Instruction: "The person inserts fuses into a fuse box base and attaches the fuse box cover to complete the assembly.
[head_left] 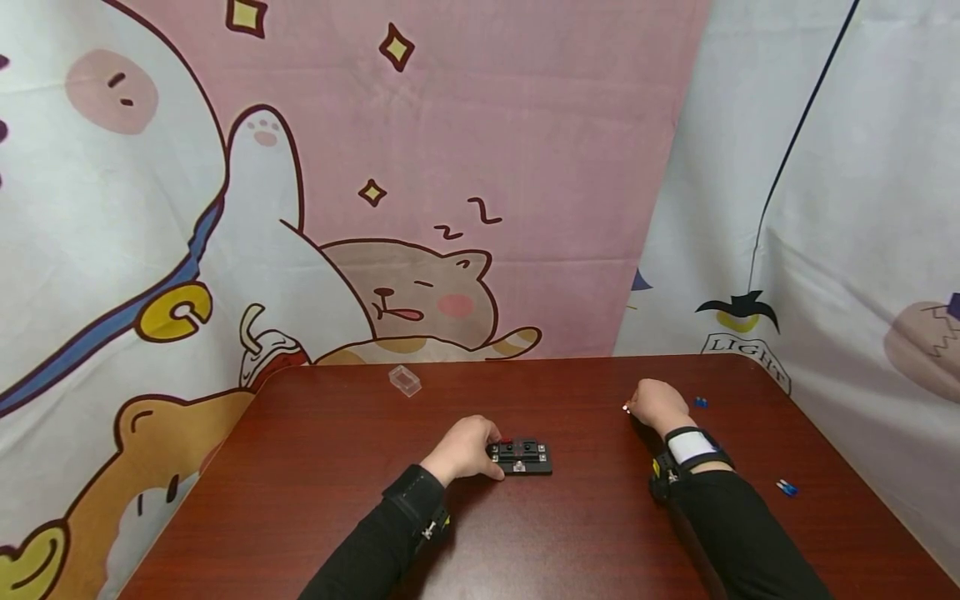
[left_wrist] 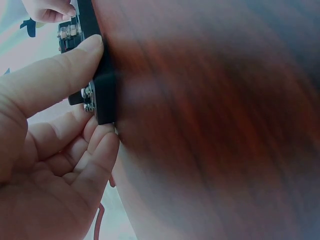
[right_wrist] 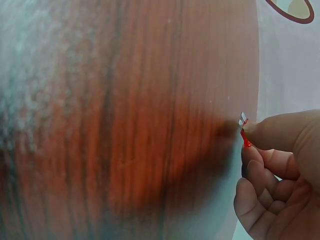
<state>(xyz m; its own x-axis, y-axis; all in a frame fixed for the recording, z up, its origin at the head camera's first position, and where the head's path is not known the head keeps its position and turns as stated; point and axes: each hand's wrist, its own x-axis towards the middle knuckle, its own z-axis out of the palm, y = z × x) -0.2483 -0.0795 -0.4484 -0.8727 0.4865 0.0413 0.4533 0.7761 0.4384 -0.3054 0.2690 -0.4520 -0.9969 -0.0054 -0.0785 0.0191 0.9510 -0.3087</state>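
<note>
My left hand point(head_left: 467, 450) grips the left end of a black terminal block point(head_left: 519, 468), which has metal screw posts on top. In the left wrist view, the thumb lies along the near side of the block point(left_wrist: 105, 95) and other fingers are at its end. A bit of red shows at the block's back edge in the head view. Farther right, my right hand point(head_left: 660, 405) pinches a small red fork terminal point(right_wrist: 245, 138) between thumb and finger, its silver prongs pointing outward. The two hands are well apart over the table.
On the brown table point(head_left: 330, 500), a small clear plastic box point(head_left: 405, 381) stands near the back edge. A small blue piece point(head_left: 701, 402) lies beyond the right hand, and a blue terminal point(head_left: 787, 488) with silver ends lies right of that forearm. A printed cloth hangs behind.
</note>
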